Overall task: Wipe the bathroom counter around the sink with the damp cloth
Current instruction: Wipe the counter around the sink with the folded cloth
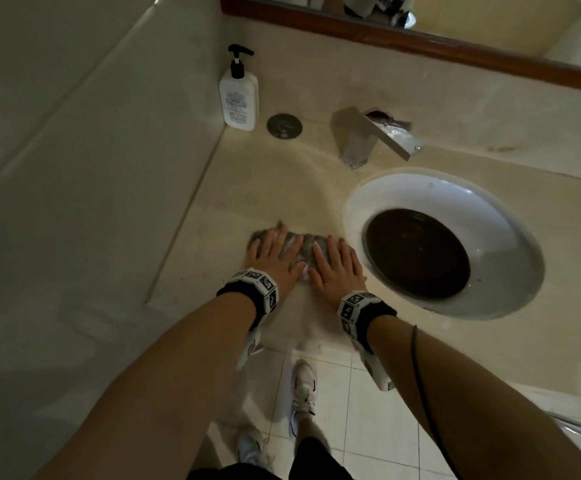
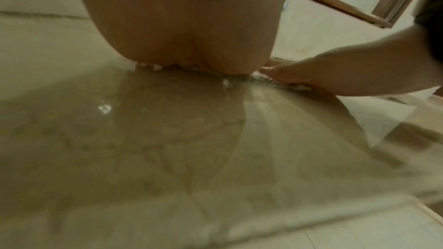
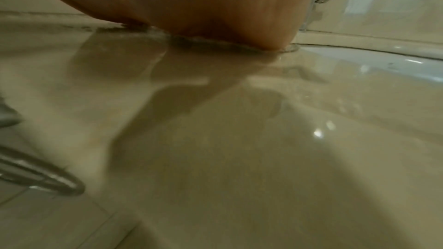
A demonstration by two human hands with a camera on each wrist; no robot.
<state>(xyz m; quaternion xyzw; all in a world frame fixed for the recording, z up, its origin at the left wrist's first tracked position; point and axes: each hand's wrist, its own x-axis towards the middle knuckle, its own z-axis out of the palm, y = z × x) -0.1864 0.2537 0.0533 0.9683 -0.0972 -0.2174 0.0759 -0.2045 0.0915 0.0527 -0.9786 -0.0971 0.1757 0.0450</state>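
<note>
A grey damp cloth (image 1: 305,247) lies flat on the beige marble counter (image 1: 275,188), just left of the round white sink (image 1: 490,271). My left hand (image 1: 275,252) presses flat on the cloth's left half with fingers straight. Beside it, my right hand (image 1: 334,265) presses flat on the right half, close to the sink rim. In the left wrist view my left palm (image 2: 191,26) sits on the cloth's edge (image 2: 263,79) with my right hand (image 2: 335,77) next to it. In the right wrist view the heel of my right hand (image 3: 215,7) covers the cloth (image 3: 215,44); the sink rim (image 3: 383,63) is at right.
A white pump bottle (image 1: 239,98) and a round metal cap (image 1: 284,125) stand at the back left corner. The chrome faucet (image 1: 368,136) rises behind the sink, whose bowl holds dark water (image 1: 417,252). A wall runs along the left. A wood-framed mirror (image 1: 420,39) hangs behind.
</note>
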